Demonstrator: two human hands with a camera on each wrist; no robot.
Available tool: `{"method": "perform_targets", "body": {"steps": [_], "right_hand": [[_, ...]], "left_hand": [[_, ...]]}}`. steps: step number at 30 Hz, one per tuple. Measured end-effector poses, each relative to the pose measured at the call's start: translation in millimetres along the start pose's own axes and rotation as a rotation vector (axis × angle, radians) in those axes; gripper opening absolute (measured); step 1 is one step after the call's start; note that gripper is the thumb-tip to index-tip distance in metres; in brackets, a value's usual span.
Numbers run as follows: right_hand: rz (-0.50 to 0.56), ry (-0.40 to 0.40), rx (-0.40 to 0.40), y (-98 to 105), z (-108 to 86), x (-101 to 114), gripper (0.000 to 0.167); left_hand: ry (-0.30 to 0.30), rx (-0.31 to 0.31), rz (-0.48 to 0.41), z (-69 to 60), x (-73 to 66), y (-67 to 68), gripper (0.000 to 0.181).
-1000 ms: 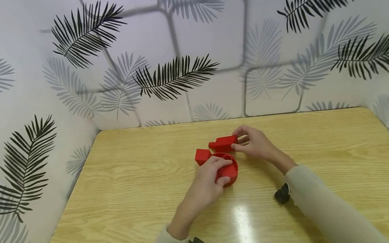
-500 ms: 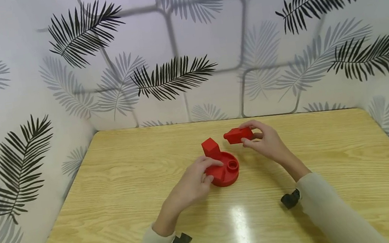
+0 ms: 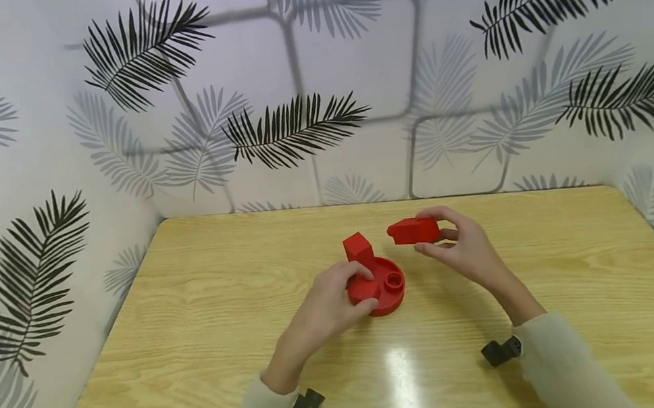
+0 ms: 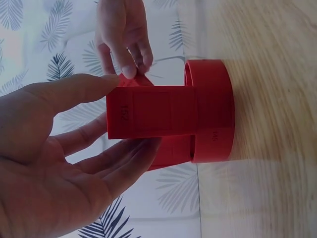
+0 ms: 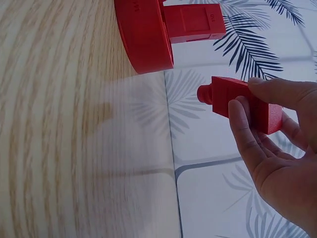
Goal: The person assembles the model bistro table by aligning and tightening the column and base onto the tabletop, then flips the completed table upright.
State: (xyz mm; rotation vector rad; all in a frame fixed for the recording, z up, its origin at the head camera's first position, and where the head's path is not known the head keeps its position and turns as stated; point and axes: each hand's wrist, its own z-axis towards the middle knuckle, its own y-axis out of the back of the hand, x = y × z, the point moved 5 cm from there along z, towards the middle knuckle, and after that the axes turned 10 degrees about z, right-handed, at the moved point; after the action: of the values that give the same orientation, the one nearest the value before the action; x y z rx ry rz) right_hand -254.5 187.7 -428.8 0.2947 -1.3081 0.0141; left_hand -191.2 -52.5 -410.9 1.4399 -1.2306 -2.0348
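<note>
Our right grip (image 3: 468, 246) pinches the red pegged block (image 3: 410, 230), aloft right of the round red base (image 4: 215, 109); our left grip (image 3: 323, 308) pinches the rectangular block (image 4: 158, 111) within. Slack pressure could drop the former.

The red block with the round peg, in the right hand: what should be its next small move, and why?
Probably the right hand should bring the pegged block leftward, over the ring socket in the round base: the socket sits uncovered, the peg is free, and the left hand grips another block there.
</note>
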Motion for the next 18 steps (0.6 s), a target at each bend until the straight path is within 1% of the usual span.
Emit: {"method": "perform_targets", "body": {"steps": [3,5,9,11,13,16,18], "right_hand": [[-0.014,0.003,-0.026,4,-6.7,4,0.050],[-0.004,0.009,-0.037,6,-10.9,7,0.049],[0.016,0.030,-0.051,9,-19.0,8,0.048],[0.018,0.029,-0.057,11,-23.2,6,0.046],[0.024,0.012,-0.060,12,-27.1,4,0.044],[0.023,-0.015,-0.059,12,-31.4,3,0.042],[0.031,-0.018,-0.060,12,-32.7,4,0.042]], "left_hand": [[-0.015,-0.003,-0.014,0.1,1.7,3.5,0.027],[-0.018,-0.009,-0.026,0.2,3.4,5.5,0.027],[-0.021,-0.009,-0.063,0.2,5.9,8.5,0.029],[-0.021,-0.003,-0.096,-0.1,7.3,8.9,0.033],[-0.016,0.002,-0.128,-0.5,9.9,8.4,0.037],[0.013,0.003,-0.178,-1.4,15.5,7.5,0.042],[0.030,-0.002,-0.205,-1.8,19.2,7.2,0.043]]}}
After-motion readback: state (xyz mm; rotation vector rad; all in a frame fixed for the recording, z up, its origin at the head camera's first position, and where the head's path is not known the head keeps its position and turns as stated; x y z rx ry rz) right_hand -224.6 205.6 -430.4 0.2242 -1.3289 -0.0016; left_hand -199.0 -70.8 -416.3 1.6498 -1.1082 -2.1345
